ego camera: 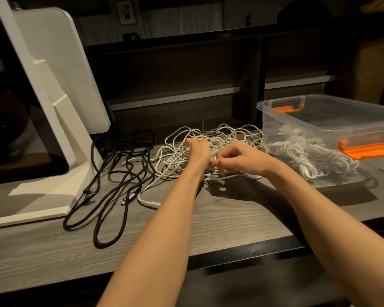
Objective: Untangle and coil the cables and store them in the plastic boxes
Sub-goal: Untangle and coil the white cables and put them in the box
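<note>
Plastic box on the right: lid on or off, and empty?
Lid off: the plastic box is open-topped. Not empty; coiled white cables show through its clear wall.

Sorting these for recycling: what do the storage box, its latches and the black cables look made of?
Storage box: clear, glossy plastic; coiled white cables show through its wall. Latches: opaque orange plastic, smooth. Black cables: matte, possibly braided fabric jacket, with silvery, metal-looking plugs; too dim to be sure.

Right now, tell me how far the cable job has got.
Done: several coiled white cables lie in the box. In hand: the left hand and right hand both grip strands of the white tangle on the table. Left: most of that tangle, plus the loose black cables beside it.
</note>
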The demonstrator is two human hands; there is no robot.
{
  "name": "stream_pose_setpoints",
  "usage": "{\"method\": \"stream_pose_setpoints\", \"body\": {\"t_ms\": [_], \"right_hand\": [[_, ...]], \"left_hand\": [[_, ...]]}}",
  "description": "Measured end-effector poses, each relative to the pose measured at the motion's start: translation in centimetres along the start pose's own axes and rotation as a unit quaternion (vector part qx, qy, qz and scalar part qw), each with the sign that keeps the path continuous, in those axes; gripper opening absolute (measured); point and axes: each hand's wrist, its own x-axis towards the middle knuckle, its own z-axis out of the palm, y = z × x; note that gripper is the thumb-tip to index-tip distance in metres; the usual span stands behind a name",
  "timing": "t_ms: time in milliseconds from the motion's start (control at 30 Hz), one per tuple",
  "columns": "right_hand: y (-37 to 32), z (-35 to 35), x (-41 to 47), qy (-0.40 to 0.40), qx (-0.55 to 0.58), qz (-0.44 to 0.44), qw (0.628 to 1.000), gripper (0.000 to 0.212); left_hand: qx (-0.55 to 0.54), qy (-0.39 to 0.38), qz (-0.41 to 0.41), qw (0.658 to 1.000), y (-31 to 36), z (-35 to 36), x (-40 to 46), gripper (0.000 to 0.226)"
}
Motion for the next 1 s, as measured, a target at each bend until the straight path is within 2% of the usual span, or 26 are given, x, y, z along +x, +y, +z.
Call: {"method": "stream_pose_setpoints", "body": {"t_ms": [100, 200, 333, 467, 533, 600, 667, 733, 833, 933, 1000], "right_hand": [[-0.2, -0.2, -0.1, 0.041, 0.013, -0.023, 0.999, 0.029], [0.0, -0.3, 0.1, 0.127, 0.012, -0.055, 0.99, 0.032], [0.1, -0.4, 0.1, 0.169, 0.038, -0.035, 0.984, 0.038], [0.5, -0.4, 0.4, 0.223, 0.031, -0.005, 0.974, 0.03], [1.1, -0.5, 0.7, 0.249, 0.025, 0.019, 0.968, 0.022], [1.7, -0.4, 0.8, 0.251, 0.002, 0.074, 0.965, 0.021], [2.2, -0.3, 0.8, 0.232, -0.03, 0.127, 0.964, 0.023], [2.4, -0.2, 0.8, 0.209, -0.084, 0.133, 0.965, 0.022], [2.0, 0.1, 0.9, 0.151, -0.127, 0.109, 0.974, 0.009], [1.5, 0.4, 0.8, 0.106, -0.144, 0.086, 0.98, 0.015], [1.1, 0.4, 0.6, 0.115, -0.15, 0.063, 0.98, 0.016]], "left_hand": [[0.078, -0.047, 0.04, 0.995, -0.5, -0.1, 0.6, 0.02], [0.102, -0.101, 0.055, 0.988, -0.4, -0.3, 0.4, 0.021], [0.16, -0.152, 0.088, 0.971, 0.0, -0.6, -0.2, 0.028], [0.097, -0.223, 0.067, 0.968, 0.2, -0.5, -1.2, 0.04], [0.047, -0.22, 0.046, 0.973, 0.1, -0.4, -1.2, 0.048], [-0.004, -0.229, 0.026, 0.973, -0.1, -0.3, -0.8, 0.064], [-0.028, -0.243, 0.021, 0.969, -0.1, -0.4, -0.6, 0.069], [-0.04, -0.209, 0.033, 0.977, -0.1, -0.4, -0.6, 0.054], [-0.023, -0.078, 0.053, 0.995, -0.3, -0.2, 0.0, 0.031], [0.058, 0.018, 0.071, 0.996, -0.8, -0.1, 0.6, 0.042], [0.088, 0.052, 0.078, 0.992, -1.0, 0.0, 0.7, 0.044]]}}
